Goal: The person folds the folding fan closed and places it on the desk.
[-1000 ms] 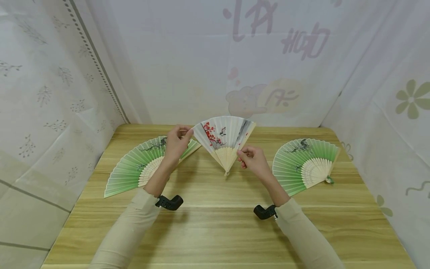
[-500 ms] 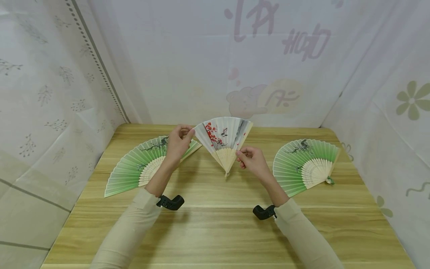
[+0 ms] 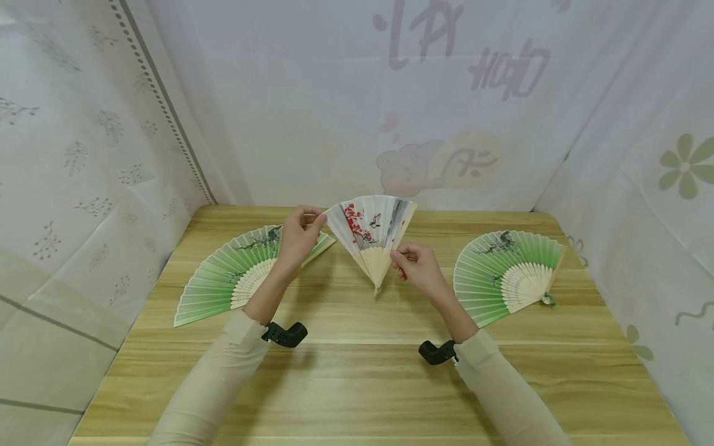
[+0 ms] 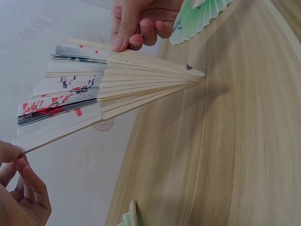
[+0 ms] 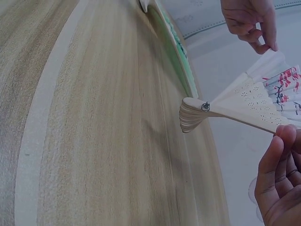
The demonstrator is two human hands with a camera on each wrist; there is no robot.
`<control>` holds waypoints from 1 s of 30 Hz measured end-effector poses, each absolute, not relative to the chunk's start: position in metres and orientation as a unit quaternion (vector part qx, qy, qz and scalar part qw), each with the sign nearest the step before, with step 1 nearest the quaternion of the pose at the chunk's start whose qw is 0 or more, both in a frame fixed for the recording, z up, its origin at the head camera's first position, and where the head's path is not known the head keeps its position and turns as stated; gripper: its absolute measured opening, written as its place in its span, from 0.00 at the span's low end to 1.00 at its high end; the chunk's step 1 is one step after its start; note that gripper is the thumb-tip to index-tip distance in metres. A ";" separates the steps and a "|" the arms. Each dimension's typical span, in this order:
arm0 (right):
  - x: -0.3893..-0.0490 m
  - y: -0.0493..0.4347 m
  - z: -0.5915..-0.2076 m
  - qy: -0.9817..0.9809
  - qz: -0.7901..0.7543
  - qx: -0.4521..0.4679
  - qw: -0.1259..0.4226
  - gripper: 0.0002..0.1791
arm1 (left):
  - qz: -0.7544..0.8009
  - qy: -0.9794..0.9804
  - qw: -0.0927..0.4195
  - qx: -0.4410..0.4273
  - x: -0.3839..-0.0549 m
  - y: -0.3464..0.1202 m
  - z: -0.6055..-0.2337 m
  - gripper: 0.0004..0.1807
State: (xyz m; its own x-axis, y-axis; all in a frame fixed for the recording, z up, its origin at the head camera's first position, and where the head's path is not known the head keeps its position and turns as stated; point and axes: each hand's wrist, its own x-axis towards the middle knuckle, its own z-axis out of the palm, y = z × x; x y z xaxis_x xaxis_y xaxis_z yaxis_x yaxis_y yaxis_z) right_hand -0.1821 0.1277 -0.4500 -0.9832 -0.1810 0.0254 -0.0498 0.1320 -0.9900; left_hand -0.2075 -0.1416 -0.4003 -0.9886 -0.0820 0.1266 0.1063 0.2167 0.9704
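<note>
A white folding fan (image 3: 368, 223) with red blossoms and a small bird is spread partway, held up between both hands over the middle of the table. My left hand (image 3: 299, 234) pinches the upper corner of its left edge between thumb and fingertips. On the other side my right hand (image 3: 419, 267) pinches the right guard stick near the top of the bamboo ribs. The pivot end, with a small metal rivet (image 5: 205, 107), points down toward me. In the left wrist view the pleats of the white fan (image 4: 66, 89) look partly folded together.
Spread on the wooden table (image 3: 357, 384) at left lies a green folding fan (image 3: 209, 288), partly hidden behind my left hand and forearm. A second green fan (image 3: 480, 272) lies at right, with a green tassel (image 3: 548, 298) at its pivot. Printed curtains (image 3: 290, 124) surround the table.
The white fan has narrowed a little, its right edge swinging inward to the left. My left hand has shifted slightly right; both grips stay the same.
</note>
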 end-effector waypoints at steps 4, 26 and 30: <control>-0.182 0.126 -0.449 0.749 -0.656 -0.074 0.051 0.07 | -0.628 -0.774 0.076 -0.012 -0.208 -0.141 -0.399 0.11; -0.182 0.122 -0.452 0.751 -0.652 -0.092 0.039 0.09 | -0.638 -0.764 0.086 -0.045 -0.214 -0.134 -0.400 0.10; -0.181 0.120 -0.451 0.757 -0.646 -0.087 0.040 0.09 | -0.641 -0.761 0.084 -0.052 -0.215 -0.131 -0.400 0.10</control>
